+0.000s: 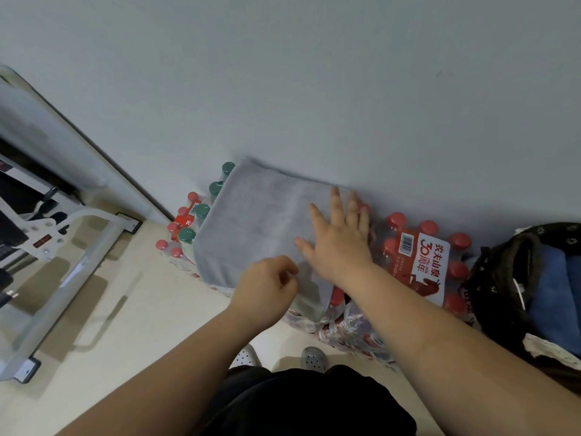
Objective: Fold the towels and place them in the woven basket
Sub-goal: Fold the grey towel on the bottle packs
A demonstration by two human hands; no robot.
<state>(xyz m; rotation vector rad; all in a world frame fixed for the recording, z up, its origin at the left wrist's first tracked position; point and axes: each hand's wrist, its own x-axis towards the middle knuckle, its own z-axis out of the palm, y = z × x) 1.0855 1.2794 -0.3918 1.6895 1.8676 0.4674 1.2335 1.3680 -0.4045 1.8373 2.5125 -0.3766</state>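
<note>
A grey towel (251, 221) lies spread flat on top of shrink-wrapped packs of water bottles against the wall. My right hand (338, 240) rests flat on the towel's right part, fingers apart, pressing it down. My left hand (267, 286) pinches the towel's near edge between thumb and fingers. At the far right stands a dark basket (503, 278) lined with flowered cloth, and a folded blue towel (556, 284) sits inside it.
Packs of red-capped bottles (421, 262) and green-capped bottles (201, 212) line the wall. A white metal frame with a power strip (53, 234) stands on the beige floor at the left. My feet in perforated shoes (311, 358) are below.
</note>
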